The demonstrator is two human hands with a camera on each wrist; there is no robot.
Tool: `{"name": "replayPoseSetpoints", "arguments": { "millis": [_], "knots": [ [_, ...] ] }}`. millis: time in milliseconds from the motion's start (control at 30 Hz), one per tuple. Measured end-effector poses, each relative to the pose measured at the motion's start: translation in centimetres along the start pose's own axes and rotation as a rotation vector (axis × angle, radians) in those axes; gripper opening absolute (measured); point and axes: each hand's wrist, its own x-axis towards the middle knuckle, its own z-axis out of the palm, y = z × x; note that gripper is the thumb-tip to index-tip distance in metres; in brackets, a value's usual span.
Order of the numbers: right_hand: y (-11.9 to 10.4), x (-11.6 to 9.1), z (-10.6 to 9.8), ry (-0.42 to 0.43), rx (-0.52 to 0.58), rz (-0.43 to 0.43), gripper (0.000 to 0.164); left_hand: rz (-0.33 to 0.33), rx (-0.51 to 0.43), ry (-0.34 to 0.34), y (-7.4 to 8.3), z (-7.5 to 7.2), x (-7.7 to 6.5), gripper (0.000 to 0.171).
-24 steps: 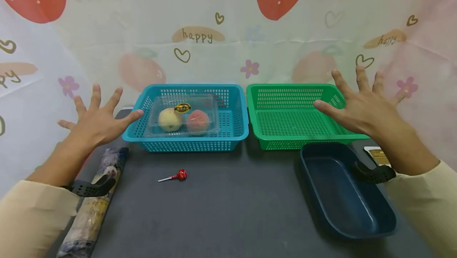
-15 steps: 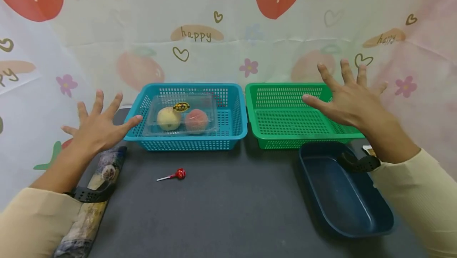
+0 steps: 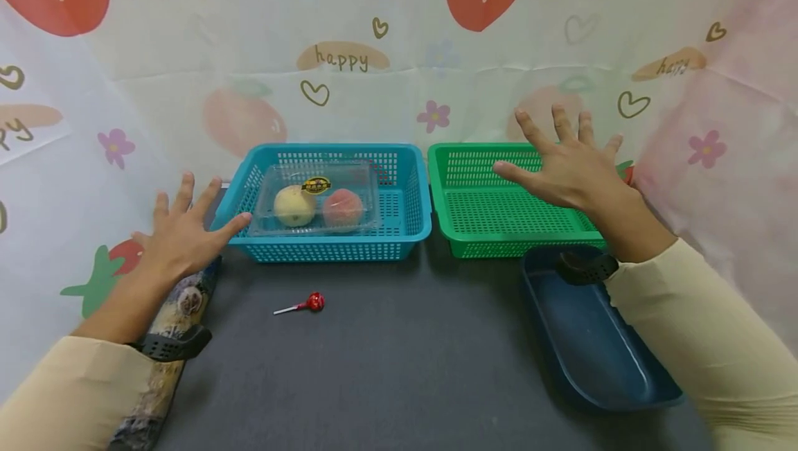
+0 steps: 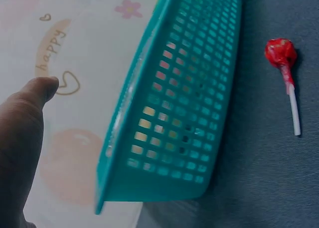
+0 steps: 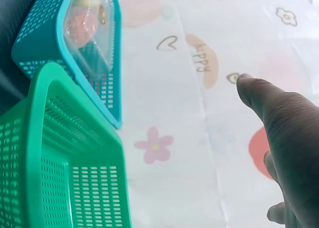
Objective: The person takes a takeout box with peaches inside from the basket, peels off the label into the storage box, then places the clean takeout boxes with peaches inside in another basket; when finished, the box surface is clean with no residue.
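My left hand (image 3: 181, 240) hovers with spread fingers at the left end of the blue basket (image 3: 324, 251), holding nothing. In that basket a clear plastic box (image 3: 368, 195) with a black and gold sticker leans at a tilt, a yellowish round fruit (image 3: 294, 207) and a pink peach-like fruit (image 3: 343, 208) inside it. My right hand (image 3: 567, 167), fingers splayed and nothing in them, is over the right part of the green basket (image 3: 486, 237). A red-wrapped lollipop (image 3: 315, 301) lies on the table before the blue basket; the left wrist view shows its white stick.
A dark blue tray (image 3: 598, 354) stands at the right, partly beneath my right forearm. Under my left forearm lies a long printed roll or packet (image 3: 187, 298). Behind the baskets hangs a curtain (image 3: 474, 91) printed with fruit. The grey table (image 3: 374, 368) extends toward me.
My right hand has moved left, from beyond the green basket's right end to over it. My left hand has shifted slightly right and down. The baskets and lollipop stay put.
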Motion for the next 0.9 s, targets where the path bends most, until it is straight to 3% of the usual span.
{"name": "replayPoseSetpoints", "arguments": {
  "millis": [500,900],
  "knots": [
    [-2.1,1.9,1.4,-0.009,0.032,-0.036,0.09,0.021,-0.039,0.004,-1.2,3.7,0.4,0.088],
    [-4.1,3.5,2.7,0.019,0.097,-0.065,0.089,0.01,-0.116,0.032,-1.7,5.6,0.5,0.089]
  ]
}}
